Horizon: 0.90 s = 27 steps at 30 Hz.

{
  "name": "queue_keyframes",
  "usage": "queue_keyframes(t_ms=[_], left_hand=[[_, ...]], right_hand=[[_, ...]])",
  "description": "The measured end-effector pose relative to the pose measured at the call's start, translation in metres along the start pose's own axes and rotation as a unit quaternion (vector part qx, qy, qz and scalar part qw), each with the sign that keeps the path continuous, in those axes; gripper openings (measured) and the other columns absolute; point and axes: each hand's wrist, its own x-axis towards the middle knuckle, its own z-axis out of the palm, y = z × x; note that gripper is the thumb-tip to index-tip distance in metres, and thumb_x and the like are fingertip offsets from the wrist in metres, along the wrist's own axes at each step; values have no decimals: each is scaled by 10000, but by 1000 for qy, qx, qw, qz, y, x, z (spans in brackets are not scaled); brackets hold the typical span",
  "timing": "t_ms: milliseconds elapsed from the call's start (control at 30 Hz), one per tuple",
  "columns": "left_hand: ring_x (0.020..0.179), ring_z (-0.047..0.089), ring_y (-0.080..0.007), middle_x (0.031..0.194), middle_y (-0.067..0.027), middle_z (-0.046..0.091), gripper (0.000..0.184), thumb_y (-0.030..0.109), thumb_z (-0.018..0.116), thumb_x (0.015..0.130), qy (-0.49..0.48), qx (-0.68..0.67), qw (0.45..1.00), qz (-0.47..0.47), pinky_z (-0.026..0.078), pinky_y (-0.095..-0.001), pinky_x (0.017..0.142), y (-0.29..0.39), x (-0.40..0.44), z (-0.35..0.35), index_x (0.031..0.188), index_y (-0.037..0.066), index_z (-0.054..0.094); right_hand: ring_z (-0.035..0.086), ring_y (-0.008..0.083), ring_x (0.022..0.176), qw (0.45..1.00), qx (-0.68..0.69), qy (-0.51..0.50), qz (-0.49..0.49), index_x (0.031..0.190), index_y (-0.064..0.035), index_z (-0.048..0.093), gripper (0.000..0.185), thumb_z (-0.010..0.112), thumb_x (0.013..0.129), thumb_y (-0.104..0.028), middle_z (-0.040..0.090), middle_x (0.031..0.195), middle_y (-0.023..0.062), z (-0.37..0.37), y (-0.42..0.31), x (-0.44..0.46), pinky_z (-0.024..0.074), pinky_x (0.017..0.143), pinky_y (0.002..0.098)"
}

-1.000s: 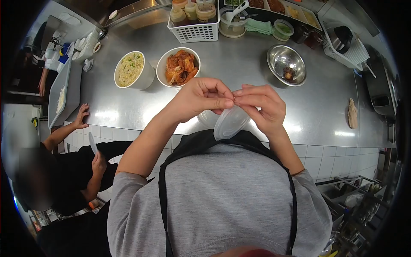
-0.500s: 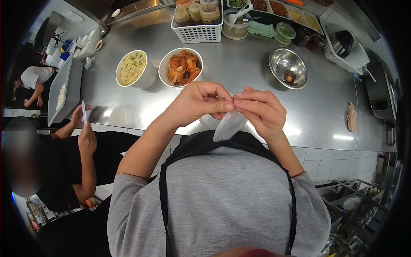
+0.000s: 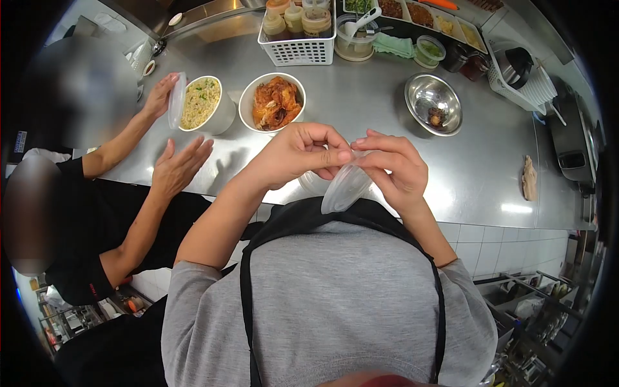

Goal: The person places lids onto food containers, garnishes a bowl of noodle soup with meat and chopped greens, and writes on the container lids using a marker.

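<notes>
My left hand (image 3: 306,155) is closed, thumb and fingers pinching the upper edge of a clear plastic lid (image 3: 347,188), which hangs tilted at the counter's front edge. My right hand (image 3: 396,166) pinches at the same edge from the other side, its fingertips meeting those of my left hand. Another clear lid or tub (image 3: 311,183) lies partly hidden behind my hands on the steel counter. Beyond my left hand is a white tub of browned chicken (image 3: 276,103). A white tub of rice (image 3: 201,104) with green bits stands to its left.
A co-worker's hand (image 3: 161,95) holds a clear lid (image 3: 177,102) beside the rice; their other hand (image 3: 180,168) is open over the counter. A steel bowl (image 3: 433,97), a bottle basket (image 3: 300,51), a green cloth (image 3: 393,45) and a beige crumpled thing (image 3: 529,178) are around.
The co-worker has moved closer and brought a lid from the counter's front edge to the side of the rice tub. My hands have barely moved, still at the lid.
</notes>
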Motion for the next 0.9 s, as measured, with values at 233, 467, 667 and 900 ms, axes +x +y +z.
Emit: queue_keyframes(t_ms=[233, 467, 667, 900], left_hand=[[627, 548, -96, 711, -42, 575, 112, 102, 598, 784, 44, 218, 972, 71, 447, -218, 561, -10, 3, 7, 783, -2, 556], [705, 523, -106, 791, -52, 514, 91, 34, 535, 757, 92, 334, 924, 160, 449, -225, 543, -14, 3, 18, 825, -5, 489], [733, 551, -146, 828, -83, 543, 88, 80, 524, 819, 176, 281, 929, 164, 460, -252, 580, -34, 8, 23, 849, 4, 492], [771, 571, -211, 847, -94, 560, 177, 75, 467, 873, 159, 346, 902, 205, 470, -308, 654, -41, 1, 25, 1035, 17, 506]], right_hand=[[514, 219, 847, 988, -102, -116, -14, 796, -55, 589, 130, 667, 691, -60, 539, 875, 43, -7, 2, 10, 423, 852, 381], [505, 221, 875, 978, -139, -158, -12, 796, -65, 576, 138, 663, 692, -87, 525, 880, 36, -20, -7, 8, 387, 894, 435], [524, 231, 856, 976, -134, -174, -12, 818, -51, 565, 127, 636, 713, -55, 572, 895, 49, -26, -11, 3, 407, 865, 428], [536, 273, 795, 983, -61, -173, 24, 814, -52, 469, 190, 611, 711, 21, 578, 834, 82, -9, -2, 1, 444, 788, 407]])
